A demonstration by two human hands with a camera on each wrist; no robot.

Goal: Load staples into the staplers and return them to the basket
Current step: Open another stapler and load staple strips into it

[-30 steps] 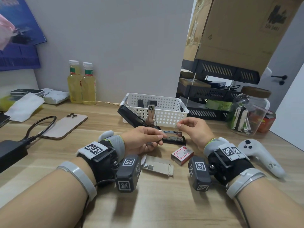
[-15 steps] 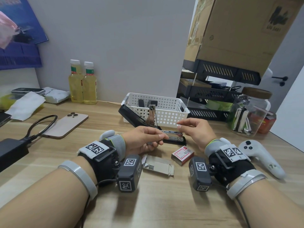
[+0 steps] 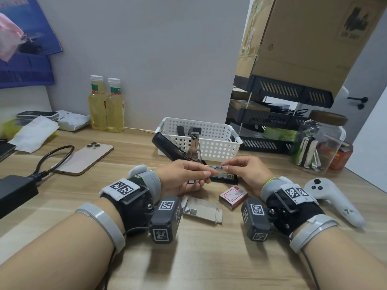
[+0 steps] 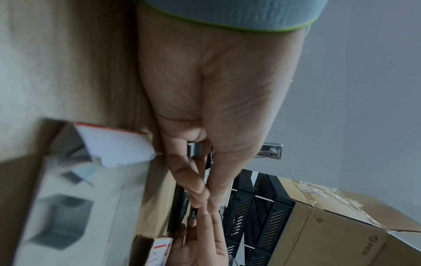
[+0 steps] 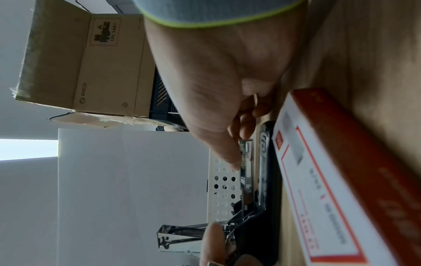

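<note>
A black stapler (image 3: 167, 147) stands open on the desk in front of the white basket (image 3: 234, 141), lid tilted back and metal pusher upright. A thin staple strip (image 3: 214, 166) spans the gap between my hands, just above the stapler's rail (image 5: 248, 176). My left hand (image 3: 188, 174) pinches the strip's left end with thumb and forefinger, and a small grey staple block (image 4: 194, 149) sits in its curled fingers. My right hand (image 3: 243, 170) pinches the strip's right end. A red-and-white staple box (image 3: 232, 194) and a torn grey wrapper (image 3: 202, 209) lie near my wrists.
Two dark staplers (image 3: 180, 130) stand inside the basket. Left are a phone (image 3: 83, 158), a black charger with its cable (image 3: 14, 191) and two bottles (image 3: 106, 105). Right are a white controller (image 3: 333, 197), a glass jar (image 3: 318, 147) and black shelf trays (image 3: 272, 118).
My right hand's fingertips have dropped slightly and closed in on the strip's end. The left hand and the stapler have hardly moved.
</note>
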